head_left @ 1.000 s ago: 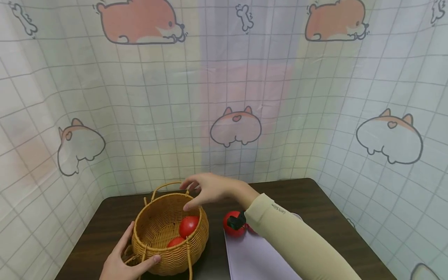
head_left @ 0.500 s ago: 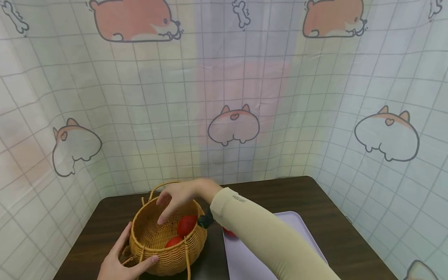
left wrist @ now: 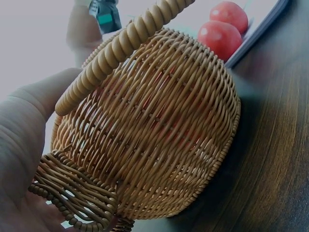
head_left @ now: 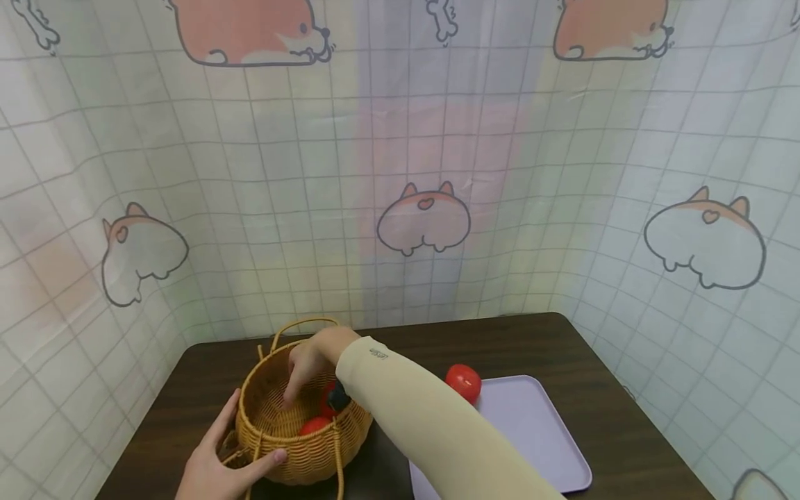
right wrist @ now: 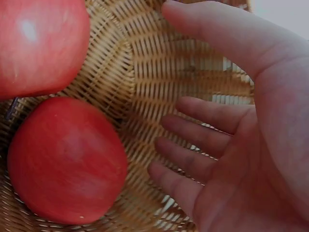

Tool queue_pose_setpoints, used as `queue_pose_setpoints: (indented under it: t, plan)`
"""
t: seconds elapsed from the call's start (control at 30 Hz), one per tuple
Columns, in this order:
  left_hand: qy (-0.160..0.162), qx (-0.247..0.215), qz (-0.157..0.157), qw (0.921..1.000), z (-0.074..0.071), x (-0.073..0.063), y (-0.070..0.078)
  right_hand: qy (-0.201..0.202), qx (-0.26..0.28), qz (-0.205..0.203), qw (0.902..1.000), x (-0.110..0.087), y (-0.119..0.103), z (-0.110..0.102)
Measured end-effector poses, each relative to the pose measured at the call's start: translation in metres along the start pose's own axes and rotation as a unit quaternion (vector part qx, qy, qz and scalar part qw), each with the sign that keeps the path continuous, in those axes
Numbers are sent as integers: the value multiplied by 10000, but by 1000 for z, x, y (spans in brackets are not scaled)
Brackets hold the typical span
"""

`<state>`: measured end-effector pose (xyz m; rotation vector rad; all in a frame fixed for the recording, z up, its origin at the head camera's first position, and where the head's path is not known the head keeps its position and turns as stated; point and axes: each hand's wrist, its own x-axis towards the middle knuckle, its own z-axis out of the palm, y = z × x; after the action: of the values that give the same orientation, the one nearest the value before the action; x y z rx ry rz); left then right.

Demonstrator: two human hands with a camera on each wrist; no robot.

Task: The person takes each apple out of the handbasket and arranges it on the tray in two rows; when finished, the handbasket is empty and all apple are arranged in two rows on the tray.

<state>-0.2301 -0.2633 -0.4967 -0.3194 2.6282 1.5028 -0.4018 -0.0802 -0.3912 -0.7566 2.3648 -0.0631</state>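
Note:
A round wicker basket (head_left: pixel 306 469) stands on the table at the left. My left hand (head_left: pixel 215 458) grips its near left side, thumb on the outside below the rim. In the left wrist view, a coiled wicker handle (left wrist: pixel 118 50) crosses beside the thumb. My right hand (head_left: pixel 306 368) reaches down inside the basket, holding nothing. The right wrist view shows its fingers extended and apart from a red apple (right wrist: pixel 67 162). Another apple with a dark stem (right wrist: pixel 41 46) lies beside that one.
A pale purple tray (head_left: pixel 537 430) lies right of the basket, partly covered by my right sleeve (head_left: pixel 425 417). A red apple (head_left: pixel 464 382) is at its far left corner. The left wrist view shows two apples (left wrist: pixel 219 39) there. A patterned curtain (head_left: pixel 425 278) rises behind the table.
My right hand has moved left from over the basket's right rim and down into the basket. My left hand keeps its grip. An apple by the tray has come out from behind the sleeve.

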Motion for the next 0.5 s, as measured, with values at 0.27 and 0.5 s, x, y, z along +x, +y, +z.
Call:
queue_pose_setpoints:
  t: [0.27, 0.5]
  plan:
    - [70, -121, 25, 9999, 2, -2, 1, 22, -254, 718, 9971, 17, 13, 9]
    - [134, -136, 27, 9998, 1, -3, 1, -92, -275, 1205, 9923, 17, 6, 9]
